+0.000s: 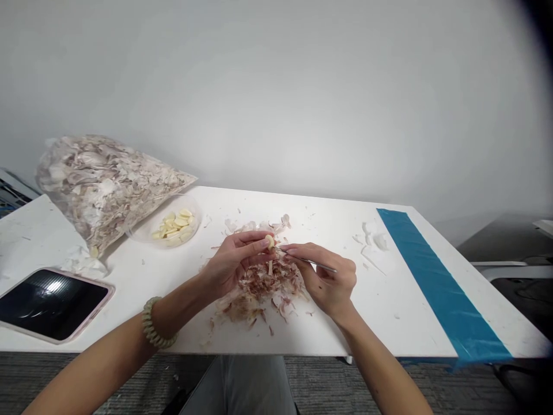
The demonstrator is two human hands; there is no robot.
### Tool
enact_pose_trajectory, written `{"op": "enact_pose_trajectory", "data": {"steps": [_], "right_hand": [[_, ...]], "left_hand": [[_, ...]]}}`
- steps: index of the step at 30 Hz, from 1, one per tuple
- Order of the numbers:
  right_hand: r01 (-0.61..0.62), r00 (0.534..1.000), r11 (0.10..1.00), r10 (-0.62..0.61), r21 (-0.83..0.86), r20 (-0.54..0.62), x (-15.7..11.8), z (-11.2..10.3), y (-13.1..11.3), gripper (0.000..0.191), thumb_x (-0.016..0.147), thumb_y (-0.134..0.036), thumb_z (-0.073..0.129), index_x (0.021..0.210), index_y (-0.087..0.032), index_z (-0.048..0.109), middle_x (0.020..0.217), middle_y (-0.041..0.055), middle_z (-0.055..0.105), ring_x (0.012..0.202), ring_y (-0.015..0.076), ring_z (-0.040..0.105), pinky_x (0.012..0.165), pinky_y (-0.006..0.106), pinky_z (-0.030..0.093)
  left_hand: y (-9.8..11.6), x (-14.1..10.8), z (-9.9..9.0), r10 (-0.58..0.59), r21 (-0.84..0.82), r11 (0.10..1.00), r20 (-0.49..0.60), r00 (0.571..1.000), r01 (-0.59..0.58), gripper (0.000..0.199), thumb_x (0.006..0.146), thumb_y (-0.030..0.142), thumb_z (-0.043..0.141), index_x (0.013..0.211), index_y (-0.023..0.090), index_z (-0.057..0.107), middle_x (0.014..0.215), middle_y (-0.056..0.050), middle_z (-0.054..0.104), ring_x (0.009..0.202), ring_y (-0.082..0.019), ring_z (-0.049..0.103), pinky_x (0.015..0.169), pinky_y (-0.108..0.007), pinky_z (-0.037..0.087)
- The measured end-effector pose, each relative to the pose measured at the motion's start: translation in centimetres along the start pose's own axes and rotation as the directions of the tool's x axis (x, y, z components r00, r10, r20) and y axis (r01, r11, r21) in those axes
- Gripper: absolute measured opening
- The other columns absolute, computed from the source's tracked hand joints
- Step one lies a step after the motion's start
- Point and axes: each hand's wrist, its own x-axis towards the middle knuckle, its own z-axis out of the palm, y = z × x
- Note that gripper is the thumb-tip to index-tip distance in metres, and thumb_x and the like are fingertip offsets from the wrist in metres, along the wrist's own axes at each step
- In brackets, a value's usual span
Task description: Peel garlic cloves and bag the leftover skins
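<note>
Forearms, slanted tool, tip left toward clove

The left edge crops the tablet; the left hand partly covers the clove.

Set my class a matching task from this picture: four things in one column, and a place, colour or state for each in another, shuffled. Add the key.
Things
1. Bag
2. Tape
3. Metal tool
4. Bowl

Places, colours, states
A. Gripped in the person's right hand
B. Filled with papery skins
C. Holding pale, peeled cloves
D. Blue, laid flat along the table

Right pairs: 1-B, 2-D, 3-A, 4-C
</note>
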Motion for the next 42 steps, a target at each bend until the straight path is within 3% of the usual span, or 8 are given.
{"op": "enact_pose_trajectory", "data": {"steps": [5,10,14,20,28,42], "right_hand": [[-0.043,0.999,0.996,0.041,-0.083,-0.022,-0.05,0.10,-0.18,0.029,0.078,0.000,0.059,0.096,-0.021,0.068,0.089,0.0011,0.072,0.079,0.0150,0.070,0.072,0.026,0.061],[-0.042,0.999,0.999,0.043,-0.022,0.021,-0.22,0.38,-0.24,0.028,0.079,-0.001,0.058,0.097,-0.021,0.068,0.090,0.0030,0.072,0.084,0.0174,0.070,0.068,0.027,0.061],[-0.080,0.996,0.996,0.078,-0.042,-0.047,-0.27,0.50,-0.05,0.026,0.078,-0.003,0.062,0.097,-0.021,0.068,0.089,0.0025,0.072,0.079,0.0172,0.070,0.071,0.030,0.061],[-0.009,0.998,0.997,0.004,-0.072,-0.069,-0.38,0.72,0.19,0.037,0.075,-0.001,0.064,0.106,-0.021,0.065,0.092,0.0035,0.072,0.085,0.0177,0.069,0.071,0.030,0.061],[0.086,0.994,0.994,-0.090,-0.067,-0.057,-0.36,0.93,0.09,0.047,0.075,0.004,0.062,0.113,-0.023,0.061,0.096,0.0046,0.071,0.089,0.0188,0.068,0.070,0.033,0.061],[0.024,0.991,0.995,-0.036,-0.094,-0.130,-0.49,0.62,0.10,0.042,0.077,0.000,0.061,0.111,-0.025,0.063,0.097,0.0033,0.071,0.085,0.0186,0.069,0.068,0.032,0.062]], "left_hand": [[-0.16,0.08,0.00,0.000,0.005,1.000,-0.012,1.000,0.000,0.018,0.067,0.020,0.078,0.084,0.014,0.073,0.081,-0.001,0.067,0.076,-0.009,0.065,0.077,-0.019,0.054],[0.07,0.18,0.14,0.024,-0.006,1.000,-0.018,1.000,-0.024,0.019,0.068,0.021,0.077,0.085,0.012,0.072,0.078,-0.002,0.067,0.075,-0.009,0.064,0.074,-0.019,0.054],[0.11,0.21,0.24,0.028,-0.024,0.999,-0.035,0.999,-0.029,0.019,0.067,0.020,0.077,0.084,0.012,0.071,0.080,-0.002,0.067,0.077,-0.009,0.063,0.078,-0.019,0.053],[-0.17,0.12,0.08,0.093,-0.028,0.995,-0.057,0.994,-0.095,0.025,0.069,0.021,0.076,0.093,0.015,0.070,0.082,-0.002,0.068,0.077,-0.008,0.063,0.080,-0.021,0.053],[-0.28,-0.12,0.11,0.109,-0.047,0.993,-0.060,0.992,-0.112,0.019,0.064,0.023,0.080,0.077,0.013,0.069,0.075,0.000,0.068,0.073,-0.008,0.064,0.079,-0.020,0.054],[-0.09,-0.20,0.47,0.085,-0.034,0.995,-0.101,0.991,-0.089,0.023,0.056,0.020,0.084,0.072,0.013,0.069,0.072,-0.001,0.069,0.069,-0.008,0.065,0.076,-0.020,0.054]]}}
